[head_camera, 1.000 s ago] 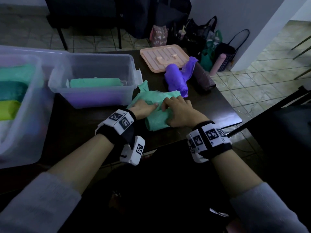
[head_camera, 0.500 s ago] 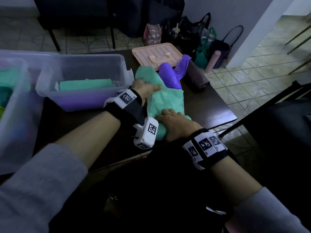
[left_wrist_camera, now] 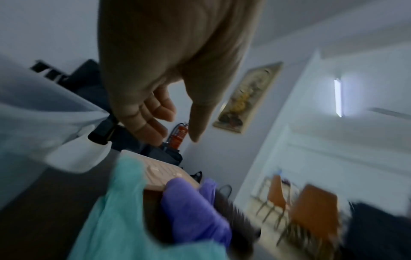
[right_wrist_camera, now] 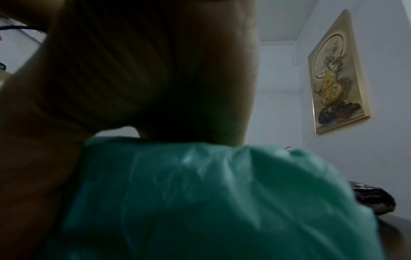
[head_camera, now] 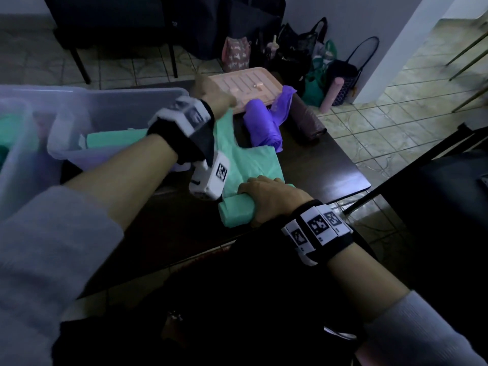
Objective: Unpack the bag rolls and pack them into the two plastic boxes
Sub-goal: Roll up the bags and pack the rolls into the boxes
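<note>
The green bag roll (head_camera: 236, 212) lies at the near table (head_camera: 340, 170) edge, gripped by the right hand (head_camera: 269, 199); its loose sheet trails away toward the left hand (head_camera: 211, 99) (fingers relaxed, holding nothing), raised beside the plastic box (head_camera: 118, 107).

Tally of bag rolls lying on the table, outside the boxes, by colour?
green roll: 1, partly unrolled, gripped by the right hand
purple roll: 1
dark brown roll: 1
Total: 3
</note>
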